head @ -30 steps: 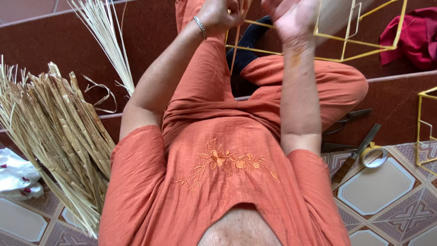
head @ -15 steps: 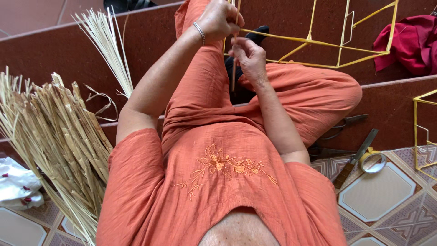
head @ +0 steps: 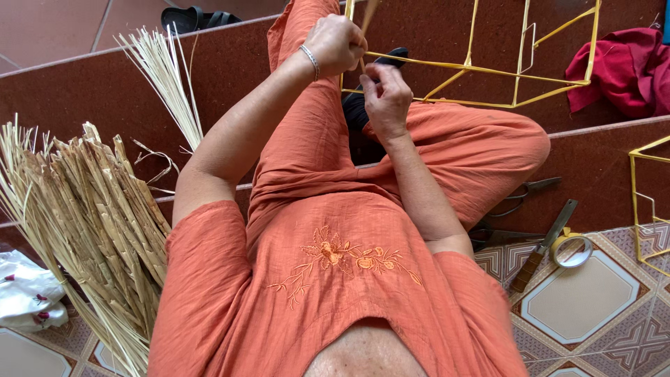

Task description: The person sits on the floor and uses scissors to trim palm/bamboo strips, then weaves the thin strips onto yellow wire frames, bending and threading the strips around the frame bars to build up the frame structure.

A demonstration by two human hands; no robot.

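Observation:
I sit on dark red steps in orange clothes. My left hand point(head: 338, 43), with a silver bracelet on the wrist, is closed around a pale straw strand point(head: 368, 12) at a bar of a yellow wire frame point(head: 488, 70). My right hand point(head: 386, 98) sits just below it, fingers pinched near the same strand and the frame's bar. The frame rests over my right knee and reaches toward the upper right.
A big bundle of dried straw point(head: 84, 230) lies at the left, thinner pale strands point(head: 164, 77) above it. Scissors point(head: 527, 192), a knife point(head: 544, 244) and a tape roll point(head: 572, 251) lie at the right. Red cloth point(head: 621, 70), a second yellow frame point(head: 649, 202), black sandals point(head: 199, 17).
My right hand came down from high at the frame to just under my left hand. The view shifted so the hands sit lower in the picture.

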